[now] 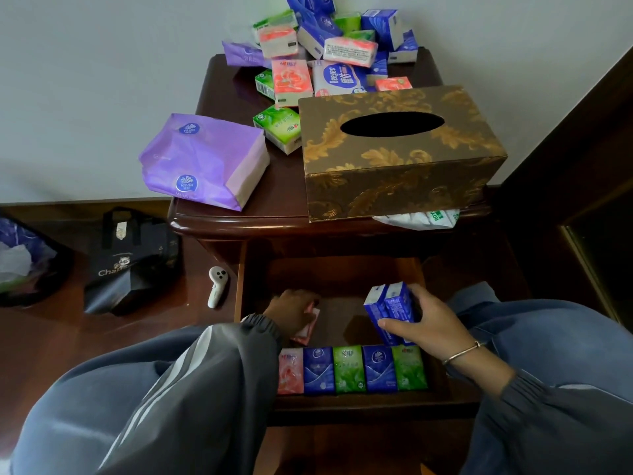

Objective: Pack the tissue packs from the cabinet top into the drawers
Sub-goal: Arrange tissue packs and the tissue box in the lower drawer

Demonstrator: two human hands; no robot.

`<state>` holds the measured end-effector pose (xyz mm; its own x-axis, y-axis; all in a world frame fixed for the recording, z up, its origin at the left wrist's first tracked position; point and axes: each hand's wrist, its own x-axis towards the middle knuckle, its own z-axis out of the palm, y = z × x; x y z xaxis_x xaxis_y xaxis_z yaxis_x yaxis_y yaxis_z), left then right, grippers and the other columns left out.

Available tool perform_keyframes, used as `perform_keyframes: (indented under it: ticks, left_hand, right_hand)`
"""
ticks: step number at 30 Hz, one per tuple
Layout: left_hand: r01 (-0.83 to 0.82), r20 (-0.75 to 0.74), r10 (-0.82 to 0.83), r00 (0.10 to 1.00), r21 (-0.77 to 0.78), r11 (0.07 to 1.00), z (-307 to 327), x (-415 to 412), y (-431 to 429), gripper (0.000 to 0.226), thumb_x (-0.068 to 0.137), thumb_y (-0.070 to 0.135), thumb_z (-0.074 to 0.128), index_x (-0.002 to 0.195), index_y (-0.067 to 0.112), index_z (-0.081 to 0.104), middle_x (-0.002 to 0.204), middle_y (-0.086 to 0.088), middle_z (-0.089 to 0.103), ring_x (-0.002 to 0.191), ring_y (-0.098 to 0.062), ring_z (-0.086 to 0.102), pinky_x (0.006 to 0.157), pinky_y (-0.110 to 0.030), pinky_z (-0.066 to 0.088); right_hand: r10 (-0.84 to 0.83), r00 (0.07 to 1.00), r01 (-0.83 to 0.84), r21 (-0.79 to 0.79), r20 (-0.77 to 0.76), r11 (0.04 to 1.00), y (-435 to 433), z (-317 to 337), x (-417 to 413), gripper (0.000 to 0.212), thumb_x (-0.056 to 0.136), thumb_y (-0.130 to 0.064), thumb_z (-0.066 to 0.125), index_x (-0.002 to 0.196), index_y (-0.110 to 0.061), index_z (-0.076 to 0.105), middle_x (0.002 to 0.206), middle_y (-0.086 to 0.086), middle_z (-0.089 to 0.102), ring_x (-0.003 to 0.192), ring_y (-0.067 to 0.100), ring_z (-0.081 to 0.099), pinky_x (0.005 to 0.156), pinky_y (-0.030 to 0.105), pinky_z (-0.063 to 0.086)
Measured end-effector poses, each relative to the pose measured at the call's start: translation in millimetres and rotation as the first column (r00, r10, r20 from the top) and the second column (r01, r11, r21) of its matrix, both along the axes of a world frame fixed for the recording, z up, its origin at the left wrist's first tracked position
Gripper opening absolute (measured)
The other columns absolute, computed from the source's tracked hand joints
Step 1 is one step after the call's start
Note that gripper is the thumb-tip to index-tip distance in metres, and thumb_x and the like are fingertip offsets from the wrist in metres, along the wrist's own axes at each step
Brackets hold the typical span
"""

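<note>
Two hands: both are down in the open drawer (pixel 342 406), each with packs in it.
Right hand (pixel 424 320): fingers wrapped around two blue packs (pixel 388 310), held upright and side by side just behind the front row; thumb on the near face, wrist bent inward, a bracelet (pixel 462 353) at the wrist.
Left hand (pixel 291 311): turned palm down at the drawer's left side, fingers closed on a pink pack (pixel 310 323); most of that pack is hidden, so its tilt is unclear.
Front row (pixel 352 370): five packs stand edge to edge against the drawer's near wall, pink, blue, green, blue, green.
Step, as I judge it: starting a second row behind the first.
How to do it well: set the blue pair down upright, touching the front row, then slide them sideways so no gap is left; let go only once they stand unaided.
Still to pack: a heap of small packs (pixel 329 46) and a purple pack (pixel 202 159) lie on the cabinet top (pixel 219 94), beside a brown tissue box (pixel 400 149).
</note>
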<state>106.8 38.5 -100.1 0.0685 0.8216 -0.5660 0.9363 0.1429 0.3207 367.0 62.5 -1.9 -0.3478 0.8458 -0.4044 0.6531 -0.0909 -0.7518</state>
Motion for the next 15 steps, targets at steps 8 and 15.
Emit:
perform_keyframes:
  ticks: [8, 15]
  left_hand:
    - [0.036, -0.067, -0.041, 0.997, -0.071, 0.997, 2, -13, -2, 0.050, 0.094, 0.038, 0.055, 0.139, 0.020, 0.044, 0.141, -0.007, 0.049, 0.126, -0.025, 0.048, 0.105, -0.041, 0.042]
    - [-0.009, -0.081, 0.008, 0.997, -0.015, 1.000, 5, -19, -12, 0.050, 0.092, 0.041, 0.058, 0.135, 0.019, 0.046, 0.135, -0.008, 0.055, 0.121, -0.025, 0.053, 0.099, -0.039, 0.045]
  right_hand:
    - [0.036, 0.999, -0.036, 0.011, 0.009, 0.999, 0, -3, -2, 0.053, 0.069, -0.037, 0.079, 0.110, -0.032, 0.047, 0.096, -0.021, 0.057, 0.086, -0.008, 0.055, 0.065, 0.008, 0.040]
    - [0.038, 0.999, -0.038, -0.002, -0.007, 0.999, -1, -3, -3, 0.053, 0.069, -0.037, 0.079, 0.109, -0.034, 0.045, 0.096, -0.020, 0.056, 0.087, -0.007, 0.054, 0.068, 0.009, 0.040]
